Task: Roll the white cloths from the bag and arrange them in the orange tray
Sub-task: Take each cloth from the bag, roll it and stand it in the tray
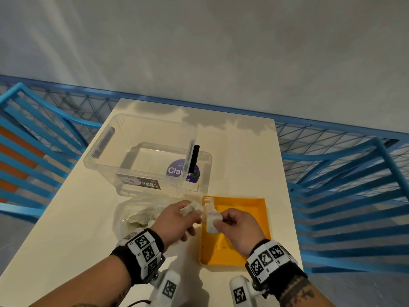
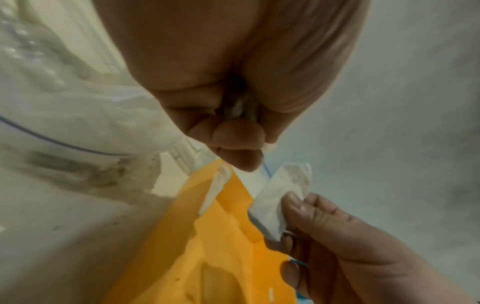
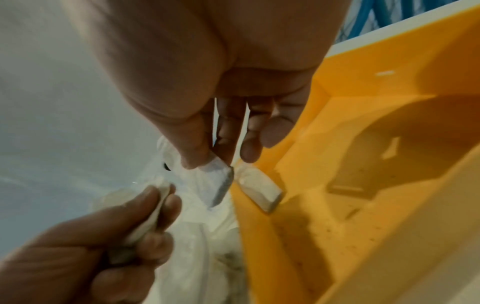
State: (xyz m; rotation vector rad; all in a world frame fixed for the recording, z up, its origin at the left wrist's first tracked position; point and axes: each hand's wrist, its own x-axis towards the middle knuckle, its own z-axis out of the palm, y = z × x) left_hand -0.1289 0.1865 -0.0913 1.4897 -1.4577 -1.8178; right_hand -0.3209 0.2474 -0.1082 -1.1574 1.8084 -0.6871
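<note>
Because it is thin, limp fabric, the white cloth [image 1: 213, 219] pinched by the right hand [image 1: 238, 229] will weigh almost nothing and sag. Best gripped at an edge. At nine o'clock of it, the left hand [image 1: 177, 220] pinches a second crumpled cloth [image 1: 190, 209].

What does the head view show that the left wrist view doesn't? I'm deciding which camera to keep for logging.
Only the head view shows the clear storage box, the blue railing and both wristbands. Only the left wrist view shows the left hand's palm side close up, fingers curled round a cloth, and the bag's blue seal line. Both show the orange tray, the plastic bag, and the right hand pinching a folded white cloth.
</note>
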